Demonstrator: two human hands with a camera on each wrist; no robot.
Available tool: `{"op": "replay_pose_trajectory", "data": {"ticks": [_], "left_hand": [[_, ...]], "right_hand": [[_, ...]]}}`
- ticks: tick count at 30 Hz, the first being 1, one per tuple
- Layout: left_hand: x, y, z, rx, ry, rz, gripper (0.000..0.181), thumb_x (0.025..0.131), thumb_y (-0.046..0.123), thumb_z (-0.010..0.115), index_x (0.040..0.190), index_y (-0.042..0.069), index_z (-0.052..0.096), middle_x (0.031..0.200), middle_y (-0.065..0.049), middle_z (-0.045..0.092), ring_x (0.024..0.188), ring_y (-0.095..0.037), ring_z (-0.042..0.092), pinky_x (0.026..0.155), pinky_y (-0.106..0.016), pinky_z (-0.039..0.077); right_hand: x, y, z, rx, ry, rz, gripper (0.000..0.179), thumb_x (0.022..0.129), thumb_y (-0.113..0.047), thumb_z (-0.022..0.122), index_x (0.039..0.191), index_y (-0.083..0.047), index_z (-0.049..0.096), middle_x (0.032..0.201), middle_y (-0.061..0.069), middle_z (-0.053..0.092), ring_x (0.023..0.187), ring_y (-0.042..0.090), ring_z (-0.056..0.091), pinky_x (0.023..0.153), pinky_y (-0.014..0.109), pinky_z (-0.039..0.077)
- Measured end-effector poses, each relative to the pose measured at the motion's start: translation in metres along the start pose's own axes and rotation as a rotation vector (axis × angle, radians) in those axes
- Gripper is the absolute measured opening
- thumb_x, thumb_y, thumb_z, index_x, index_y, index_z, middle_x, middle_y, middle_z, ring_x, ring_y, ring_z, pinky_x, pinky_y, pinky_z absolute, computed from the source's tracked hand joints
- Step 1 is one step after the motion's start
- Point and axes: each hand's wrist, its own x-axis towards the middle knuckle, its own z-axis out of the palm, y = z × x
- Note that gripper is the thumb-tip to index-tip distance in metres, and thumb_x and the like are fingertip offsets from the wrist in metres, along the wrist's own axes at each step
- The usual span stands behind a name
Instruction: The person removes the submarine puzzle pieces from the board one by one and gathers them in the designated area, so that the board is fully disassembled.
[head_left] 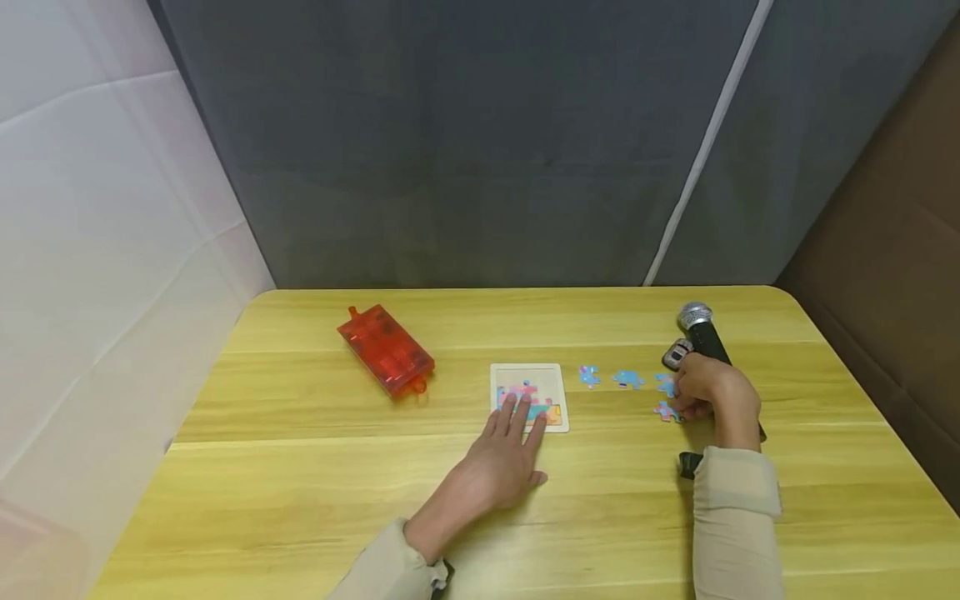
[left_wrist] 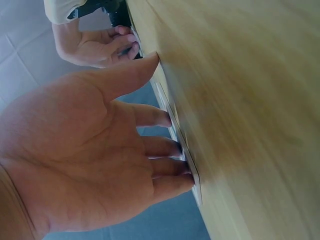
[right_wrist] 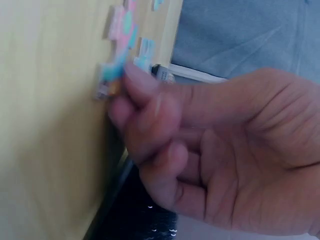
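Observation:
My left hand (head_left: 504, 462) reaches over a square puzzle board (head_left: 528, 367) with its fingers spread, the fingertips resting on the board's near part. In the left wrist view the straight fingers (left_wrist: 162, 147) meet the thin board, thumb off to one side. Some joined pink, teal and orange pieces lie inside the board's frame, partly hidden by the fingers. At the right, my right hand (head_left: 712, 392) has curled fingers and pinches the edge of a pink, blue and orange puzzle piece (right_wrist: 116, 65) between thumb and fingertips, close over the table.
Three blue loose pieces, a left one (head_left: 588, 376), a middle one (head_left: 628, 379) and one (head_left: 665, 383) by my right hand, lie in a row. A black microphone (head_left: 705, 333) and a small dark gadget (head_left: 677, 354) sit beyond that hand. A red translucent case (head_left: 386, 348) lies left.

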Motion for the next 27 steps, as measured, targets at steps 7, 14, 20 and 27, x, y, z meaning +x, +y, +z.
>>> {"op": "replay_pose_trajectory", "data": {"ticks": [7,14,20,27], "left_hand": [[0.000,0.000,0.000,-0.011,-0.004,-0.005,0.078,0.112,0.045,0.062,0.175,0.012,0.030,0.184,-0.019,0.016,0.171,-0.038,0.013,0.138,-0.048,0.022],[0.000,0.000,0.001,-0.014,-0.010,-0.012,0.078,0.112,0.045,0.062,0.175,0.012,0.030,0.184,-0.018,0.015,0.171,-0.038,0.013,0.138,-0.047,0.022],[0.000,0.001,0.001,0.002,-0.012,-0.014,0.078,0.112,0.046,0.061,0.175,0.013,0.030,0.184,-0.018,0.015,0.171,-0.038,0.013,0.138,-0.047,0.022],[0.000,0.000,0.001,0.006,-0.008,-0.010,0.079,0.112,0.047,0.061,0.175,0.012,0.029,0.184,-0.018,0.015,0.171,-0.038,0.012,0.138,-0.048,0.022]], "right_hand": [[0.000,0.001,0.000,-0.008,0.004,0.009,0.011,0.099,0.002,0.070,0.090,0.002,0.065,0.071,0.004,0.066,0.060,0.012,0.065,0.060,0.025,0.054],[-0.001,0.000,0.000,-0.033,-0.017,-0.015,0.018,0.097,0.003,0.072,0.081,-0.003,0.066,0.066,0.002,0.064,0.059,0.011,0.062,0.060,0.025,0.051],[0.000,-0.020,0.003,-0.113,0.019,-0.162,0.014,0.104,-0.007,0.068,0.094,0.002,0.071,0.074,0.010,0.072,0.066,0.020,0.066,0.066,0.034,0.055],[0.010,-0.082,0.037,-0.207,0.073,-0.496,0.053,0.114,-0.026,0.061,0.152,0.010,0.056,0.160,0.036,0.051,0.151,0.056,0.046,0.124,0.069,0.039]]}}
